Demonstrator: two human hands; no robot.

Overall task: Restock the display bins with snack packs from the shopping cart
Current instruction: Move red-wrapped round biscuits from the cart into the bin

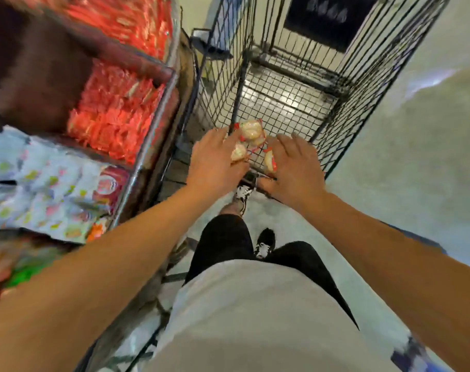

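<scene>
Both my hands reach into the near end of the black wire shopping cart [287, 84]. My left hand [215, 159] lies on a clear snack pack with red edges [238, 153], fingers spread over it. A second pack [251, 130] sits just beyond my fingertips. My right hand [295, 167] covers a third pack [269, 161] at its thumb side. Whether either hand grips its pack is unclear. The rest of the cart's floor shows bare mesh. To the left stand display bins full of red snack packs [113, 122].
A bin of white and pastel packs [40, 181] sits nearer to me on the left, with a metal rail [148, 140] along the bins' edge. A dark doormat [327, 17] lies beyond the cart. Pale floor [416, 157] stretches to the right. My legs and shoes are below.
</scene>
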